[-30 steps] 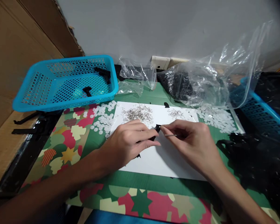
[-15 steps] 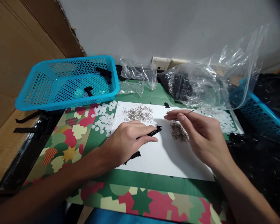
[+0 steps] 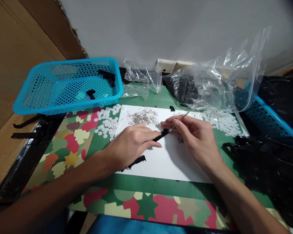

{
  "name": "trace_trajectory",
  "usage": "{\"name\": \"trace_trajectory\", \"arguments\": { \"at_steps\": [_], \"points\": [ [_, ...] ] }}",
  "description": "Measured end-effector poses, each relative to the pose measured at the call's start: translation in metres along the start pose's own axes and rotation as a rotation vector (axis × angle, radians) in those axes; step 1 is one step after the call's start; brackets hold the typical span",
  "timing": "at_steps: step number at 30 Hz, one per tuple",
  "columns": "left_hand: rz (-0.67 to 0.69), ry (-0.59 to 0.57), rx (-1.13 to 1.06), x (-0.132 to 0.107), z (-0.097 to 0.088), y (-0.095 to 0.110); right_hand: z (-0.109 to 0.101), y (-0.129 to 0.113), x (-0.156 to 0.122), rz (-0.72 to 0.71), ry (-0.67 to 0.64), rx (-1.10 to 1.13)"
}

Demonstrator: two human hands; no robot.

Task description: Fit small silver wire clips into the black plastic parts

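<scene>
My left hand [image 3: 132, 144] is closed on a long black plastic part [image 3: 161, 135] lying across a white sheet of paper [image 3: 166, 162]; the part's rear end [image 3: 134, 162] sticks out below my wrist. My right hand [image 3: 192, 138] pinches a thin metal tool [image 3: 182, 118], its lower tip touching the front end of the black part. A heap of tiny metal springs [image 3: 143, 117] lies on the sheet just beyond my left hand. A smaller heap is partly hidden under my right hand.
A blue basket [image 3: 68, 86] with two black parts stands at the back left. White discs [image 3: 107, 122] lie left of the sheet and more white discs [image 3: 221, 118] lie to its right. Clear plastic bags [image 3: 210, 84] sit at the back. Black parts [image 3: 266, 165] are piled on the right.
My right hand, which had lifted away to the right over the small spring heap, has come back left, bringing the metal tool's tip to the front end of the black part.
</scene>
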State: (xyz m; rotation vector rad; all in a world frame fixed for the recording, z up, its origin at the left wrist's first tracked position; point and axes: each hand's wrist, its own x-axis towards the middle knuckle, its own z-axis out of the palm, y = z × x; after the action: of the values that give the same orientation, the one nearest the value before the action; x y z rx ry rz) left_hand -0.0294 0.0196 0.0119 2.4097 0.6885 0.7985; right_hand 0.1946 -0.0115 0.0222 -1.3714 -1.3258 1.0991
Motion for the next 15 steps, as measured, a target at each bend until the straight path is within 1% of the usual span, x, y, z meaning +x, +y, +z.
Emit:
{"name": "trace_trajectory", "arguments": {
  "at_steps": [3, 7, 15],
  "points": [
    [-0.004, -0.004, -0.009, -0.0007, -0.0001, -0.0002, 0.0001, 0.0024, 0.0, -0.004, -0.003, -0.013],
    [0.007, 0.003, -0.019, -0.0008, -0.0004, -0.0008, 0.0005, 0.004, -0.0008, -0.032, 0.009, -0.102],
    [-0.054, -0.014, -0.106, -0.0008, -0.0011, -0.002, 0.0035, 0.0049, -0.0035, -0.086, 0.035, -0.141]
  ]
}}
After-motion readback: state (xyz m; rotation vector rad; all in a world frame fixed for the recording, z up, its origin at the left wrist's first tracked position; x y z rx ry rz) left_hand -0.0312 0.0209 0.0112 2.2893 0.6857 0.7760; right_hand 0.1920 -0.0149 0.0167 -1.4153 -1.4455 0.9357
